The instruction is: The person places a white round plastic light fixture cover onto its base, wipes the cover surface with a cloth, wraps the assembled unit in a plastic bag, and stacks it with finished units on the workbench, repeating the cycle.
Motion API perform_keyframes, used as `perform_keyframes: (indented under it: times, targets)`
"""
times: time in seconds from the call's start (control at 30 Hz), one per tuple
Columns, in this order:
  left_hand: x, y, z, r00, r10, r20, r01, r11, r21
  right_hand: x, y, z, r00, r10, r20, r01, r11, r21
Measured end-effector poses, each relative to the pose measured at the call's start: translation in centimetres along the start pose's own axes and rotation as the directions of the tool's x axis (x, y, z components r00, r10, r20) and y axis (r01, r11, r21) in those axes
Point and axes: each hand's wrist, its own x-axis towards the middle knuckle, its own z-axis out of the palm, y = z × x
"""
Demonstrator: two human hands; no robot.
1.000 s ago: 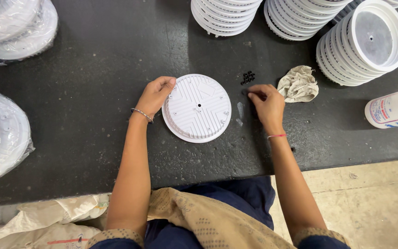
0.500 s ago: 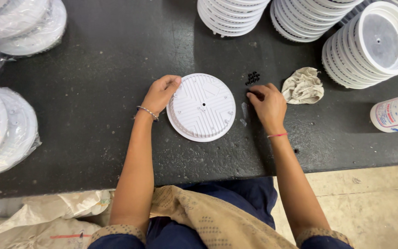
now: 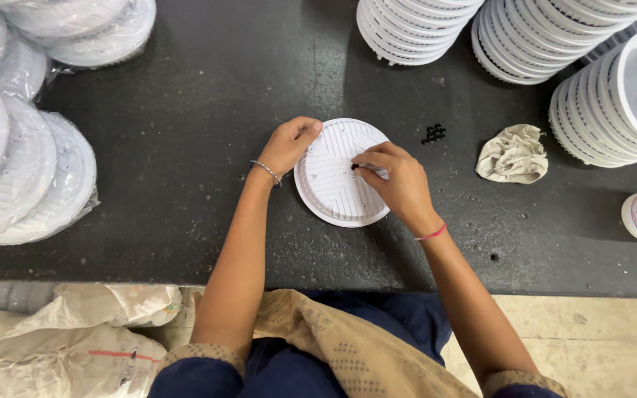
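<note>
Gripping the white disc [image 3: 337,177] rim, left hand [image 3: 289,145] — right hand [image 3: 399,180] fingers pinching a small black piece [image 3: 354,167].

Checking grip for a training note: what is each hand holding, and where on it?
Left hand grips the white ribbed disc at its upper-left rim. Right hand pinches a small dark piece at its fingertips.
</note>
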Motion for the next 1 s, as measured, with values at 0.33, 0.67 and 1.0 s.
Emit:
perform_keyframes:
  times: [0.33, 0.67, 1.0]
  targets:
    - [-0.1, 0.5, 0.1, 1.000, 0.005, -0.015, -0.004, 0.999, 0.035, 0.2, 0.0, 0.3, 0.995, -0.096, 0.032, 0.100, 0.978, -0.183]
    - [-0.7, 1.9, 0.4, 0.998, -0.044, -0.037, 0.047, 0.997, 0.062, 0.9, -0.3, -1.0, 0.991, 0.035, 0.128, -0.039, 0.999, 0.033]
    - [-1.5, 4.7, 1.2, 0.996, 0.074, 0.051, -0.057, 0.958, -0.280, 5.0, 3.0, -4.3, 0.986, 0.005, 0.166, 0.001, 0.999, -0.037]
